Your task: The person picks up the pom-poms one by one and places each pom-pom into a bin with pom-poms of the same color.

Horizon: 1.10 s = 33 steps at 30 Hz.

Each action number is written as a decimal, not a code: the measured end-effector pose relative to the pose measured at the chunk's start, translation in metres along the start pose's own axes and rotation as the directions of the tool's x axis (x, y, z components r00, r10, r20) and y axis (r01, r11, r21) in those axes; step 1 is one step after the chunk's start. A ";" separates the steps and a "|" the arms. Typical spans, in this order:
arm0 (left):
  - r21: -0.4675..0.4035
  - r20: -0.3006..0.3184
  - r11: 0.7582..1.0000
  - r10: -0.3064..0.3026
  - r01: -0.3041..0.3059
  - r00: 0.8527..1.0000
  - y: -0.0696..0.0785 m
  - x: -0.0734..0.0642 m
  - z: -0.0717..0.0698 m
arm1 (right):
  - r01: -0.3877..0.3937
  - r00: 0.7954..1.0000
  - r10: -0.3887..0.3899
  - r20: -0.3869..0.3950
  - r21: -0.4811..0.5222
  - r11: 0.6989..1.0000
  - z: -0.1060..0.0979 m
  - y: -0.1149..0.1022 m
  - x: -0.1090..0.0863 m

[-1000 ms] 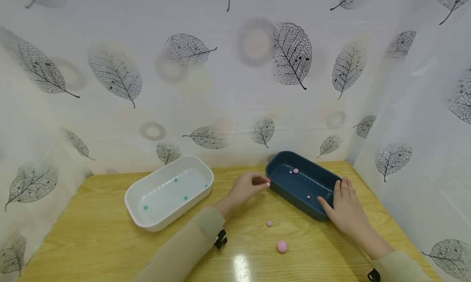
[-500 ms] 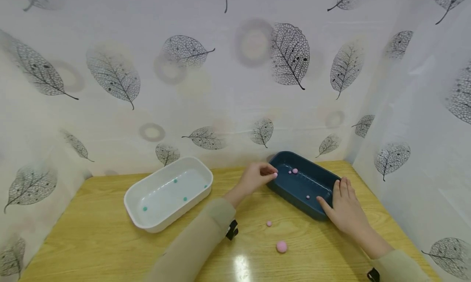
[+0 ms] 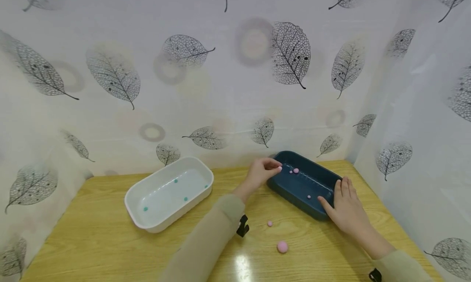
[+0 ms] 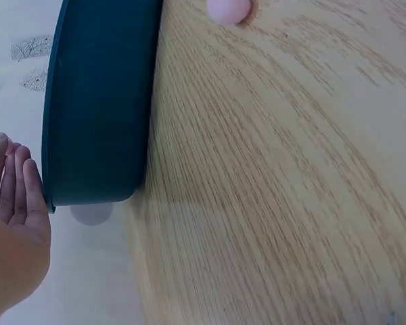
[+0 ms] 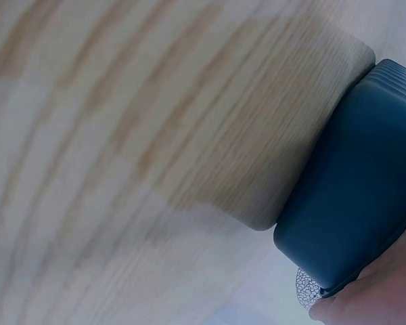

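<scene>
My left hand (image 3: 260,172) pinches a small pink ball (image 3: 279,168) between thumb and fingertips, over the left end of the dark blue tray (image 3: 294,200). In the left wrist view the hand (image 4: 17,217) is beside the tray's rim, the pink ball (image 4: 11,146) just showing at the fingertips. My right hand (image 3: 347,208) rests on the tray's right end, its fingers straight and the thumb along the near rim. Inside the tray lie a pink ball (image 3: 296,171) and two smaller pink ones, one of them a bead (image 3: 308,197) nearer the right hand.
On the wooden table (image 3: 92,233), in front of the blue tray, are a larger pink ball (image 3: 282,247) and a small one (image 3: 270,224). A white tray (image 3: 162,222) with several green balls (image 3: 145,209) stands at the left. Leaf-printed sheeting (image 3: 228,94) encloses the table.
My left hand has moved right and away from me, carrying the pink ball from beside the blue tray to over its left end. The right hand stays in place.
</scene>
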State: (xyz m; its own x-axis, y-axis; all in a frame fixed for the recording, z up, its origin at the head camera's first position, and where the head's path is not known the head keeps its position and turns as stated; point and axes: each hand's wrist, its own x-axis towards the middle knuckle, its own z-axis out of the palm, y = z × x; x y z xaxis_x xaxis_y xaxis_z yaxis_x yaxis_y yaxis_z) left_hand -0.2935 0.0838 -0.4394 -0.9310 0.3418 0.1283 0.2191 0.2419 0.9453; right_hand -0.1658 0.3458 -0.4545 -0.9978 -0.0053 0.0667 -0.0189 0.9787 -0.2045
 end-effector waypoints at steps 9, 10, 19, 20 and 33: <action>0.026 -0.043 1.000 0.006 -0.004 0.999 0.004 0.008 0.015 | 0.002 1.000 -0.002 -0.009 -0.009 1.000 -0.001 0.003 -0.001; 0.043 -0.040 0.999 0.014 -0.012 0.999 0.004 0.009 0.016 | 0.001 1.000 -0.001 -0.009 -0.009 1.000 -0.001 0.003 -0.001; 0.105 -0.010 0.994 0.035 -0.034 0.999 0.003 0.008 0.017 | -0.003 1.000 0.003 -0.007 0.000 1.000 0.000 0.003 -0.001; 0.103 -0.009 0.994 0.031 -0.030 0.999 0.003 0.008 0.017 | -0.003 1.000 0.003 -0.007 -0.001 1.000 0.000 0.003 -0.001; 0.085 -0.017 0.996 0.029 -0.027 0.999 0.000 0.009 0.015 | 0.000 1.000 0.000 -0.005 0.008 1.000 0.003 0.003 0.001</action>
State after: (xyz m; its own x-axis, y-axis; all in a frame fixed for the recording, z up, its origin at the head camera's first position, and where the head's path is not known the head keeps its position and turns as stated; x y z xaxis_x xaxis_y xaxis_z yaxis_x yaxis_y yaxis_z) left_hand -0.2977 0.1010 -0.4428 -0.9290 0.3335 0.1604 0.2683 0.3083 0.9127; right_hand -0.1673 0.3480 -0.4575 -0.9974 -0.0042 0.0714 -0.0193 0.9770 -0.2125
